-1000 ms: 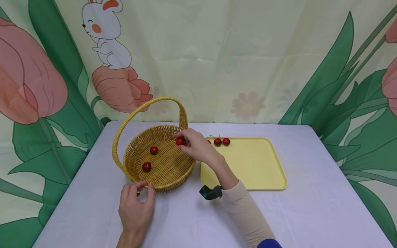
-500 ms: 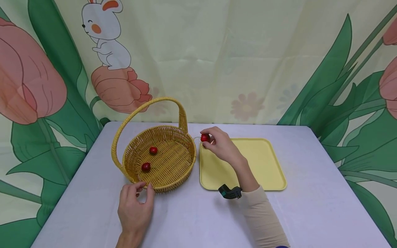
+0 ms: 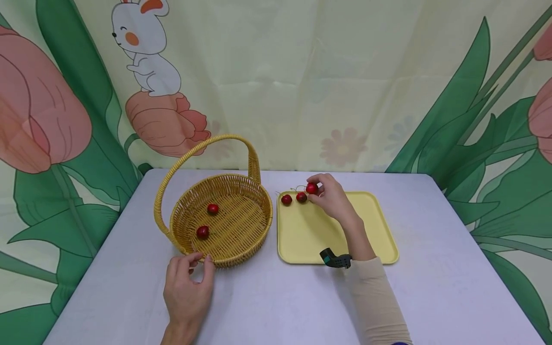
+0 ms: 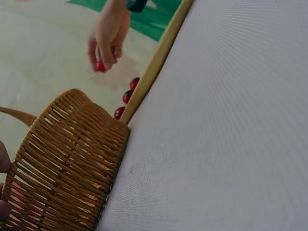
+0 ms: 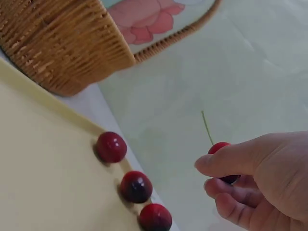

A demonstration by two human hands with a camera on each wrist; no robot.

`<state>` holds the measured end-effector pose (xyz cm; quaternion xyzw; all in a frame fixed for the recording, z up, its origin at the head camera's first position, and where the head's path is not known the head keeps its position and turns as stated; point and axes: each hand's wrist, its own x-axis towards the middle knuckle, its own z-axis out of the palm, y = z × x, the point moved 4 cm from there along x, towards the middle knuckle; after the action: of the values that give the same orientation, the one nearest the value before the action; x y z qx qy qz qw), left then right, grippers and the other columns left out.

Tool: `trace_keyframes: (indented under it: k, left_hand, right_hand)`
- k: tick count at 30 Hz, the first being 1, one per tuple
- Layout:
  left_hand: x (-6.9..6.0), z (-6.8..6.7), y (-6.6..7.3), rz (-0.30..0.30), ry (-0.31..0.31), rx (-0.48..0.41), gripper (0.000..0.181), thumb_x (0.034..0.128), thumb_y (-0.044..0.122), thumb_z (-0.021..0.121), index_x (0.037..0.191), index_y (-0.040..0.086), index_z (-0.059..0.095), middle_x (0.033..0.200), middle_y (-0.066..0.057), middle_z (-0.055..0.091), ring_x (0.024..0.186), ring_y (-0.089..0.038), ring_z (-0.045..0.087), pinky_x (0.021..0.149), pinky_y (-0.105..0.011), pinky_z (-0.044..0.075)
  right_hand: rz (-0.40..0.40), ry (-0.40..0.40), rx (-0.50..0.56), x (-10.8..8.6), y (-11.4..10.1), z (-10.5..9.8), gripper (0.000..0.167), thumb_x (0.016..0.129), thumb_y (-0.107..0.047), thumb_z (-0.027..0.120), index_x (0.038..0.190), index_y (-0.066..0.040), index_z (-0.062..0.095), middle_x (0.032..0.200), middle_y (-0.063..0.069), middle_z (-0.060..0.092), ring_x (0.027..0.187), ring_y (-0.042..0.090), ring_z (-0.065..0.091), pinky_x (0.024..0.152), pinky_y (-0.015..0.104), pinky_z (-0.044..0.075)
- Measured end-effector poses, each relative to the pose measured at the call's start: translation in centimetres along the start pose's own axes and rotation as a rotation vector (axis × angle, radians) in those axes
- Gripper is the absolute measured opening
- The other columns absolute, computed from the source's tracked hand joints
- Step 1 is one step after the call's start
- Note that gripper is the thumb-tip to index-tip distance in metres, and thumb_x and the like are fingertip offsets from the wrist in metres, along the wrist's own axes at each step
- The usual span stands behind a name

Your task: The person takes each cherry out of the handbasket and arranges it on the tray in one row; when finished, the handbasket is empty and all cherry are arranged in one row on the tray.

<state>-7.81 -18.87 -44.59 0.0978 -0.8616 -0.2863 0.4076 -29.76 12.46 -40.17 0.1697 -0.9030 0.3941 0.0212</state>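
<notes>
My right hand (image 3: 334,199) pinches a red cherry (image 3: 312,188) between thumb and fingers, raised over the tray's back edge. A green stem sticks up from that cherry (image 5: 221,147) in the right wrist view. Below it, three cherries (image 5: 111,147) sit in a row along the edge of the yellow tray (image 3: 336,244); in the head view my hand hides one. My left hand (image 3: 188,291) grips the near rim of the wicker basket (image 3: 233,261), thumb and fingertips on it. Two cherries, one on the left (image 3: 202,232) and one farther back (image 3: 212,209), lie inside the basket.
The basket's tall arched handle (image 3: 207,142) rises over its left and back sides. Basket and tray stand side by side on a white-covered table (image 3: 258,306). A printed curtain (image 3: 267,86) hangs just behind the table's back edge.
With the cherry in its fingers, my right hand has moved right, from above the basket to the tray's back edge. My left hand stays at the basket rim.
</notes>
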Motion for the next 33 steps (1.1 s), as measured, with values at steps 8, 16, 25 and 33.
trace_keyframes:
  k: [8,16,25,33]
  left_hand:
    - [0.1,0.0,0.0,-0.003,-0.005,0.006,0.016,0.0809,0.011,0.075,0.092,0.001,0.069,0.086,-0.008,0.06,0.079,-0.017,0.057,0.07,-0.017,0.044]
    - [0.1,-0.1,0.2,0.003,0.005,-0.007,0.015,0.0798,0.009,0.075,0.091,0.001,0.07,0.085,-0.008,0.06,0.078,-0.018,0.057,0.069,-0.021,0.045]
    - [0.1,0.0,0.1,-0.013,-0.014,0.02,0.015,0.0813,0.011,0.075,0.092,0.001,0.069,0.086,-0.008,0.06,0.078,-0.017,0.057,0.069,-0.019,0.045]
    - [0.0,0.0,0.0,-0.015,-0.012,0.024,0.016,0.0813,0.011,0.075,0.092,0.001,0.069,0.086,-0.008,0.06,0.078,-0.016,0.056,0.069,-0.018,0.044]
  right_hand:
    - [0.054,0.038,-0.042,0.2,2.8,-0.7,0.042,0.09,-0.008,0.072,0.128,0.001,0.06,0.126,0.019,0.053,0.093,0.03,0.062,0.077,0.031,0.051]
    - [0.142,0.002,-0.062,0.3,5.2,-0.7,0.042,0.091,-0.007,0.069,0.131,0.002,0.058,0.127,0.022,0.05,0.098,0.032,0.062,0.081,0.036,0.052]
    - [0.193,0.0,-0.044,0.1,7.3,-0.8,0.041,0.095,-0.013,0.065,0.132,0.002,0.057,0.127,0.024,0.049,0.107,0.038,0.063,0.091,0.042,0.052]
    - [0.188,-0.016,-0.031,0.0,8.3,-0.7,0.042,0.092,-0.007,0.068,0.132,0.004,0.056,0.129,0.023,0.053,0.108,0.037,0.061,0.091,0.045,0.052]
